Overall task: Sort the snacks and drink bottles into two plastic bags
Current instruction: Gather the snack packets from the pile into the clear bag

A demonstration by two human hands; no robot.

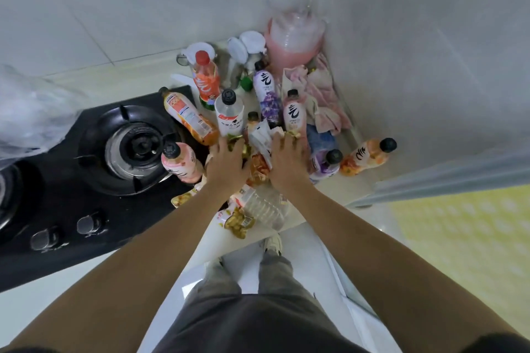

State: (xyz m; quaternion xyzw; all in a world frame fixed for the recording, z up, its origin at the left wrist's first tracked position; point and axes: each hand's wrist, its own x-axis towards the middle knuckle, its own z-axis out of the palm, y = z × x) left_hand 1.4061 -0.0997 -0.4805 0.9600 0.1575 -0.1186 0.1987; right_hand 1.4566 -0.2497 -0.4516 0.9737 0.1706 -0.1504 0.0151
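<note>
Drink bottles [229, 112]: nine counted, clustered frame centre on desk [137, 74], some upright, some lying. Snack packets [239, 221] heaped below, count unclear. Left hand [228, 163], right hand [288, 165] both flat on heap, fingers extended, grasping nothing. Gas stove [86, 175] left.

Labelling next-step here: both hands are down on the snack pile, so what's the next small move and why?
Probably close the fingers and lift a handful of snack packets. Both the left hand and right hand rest spread on the pile, gripping nothing clearly, and bottles ring it, like the clear bottle.
</note>
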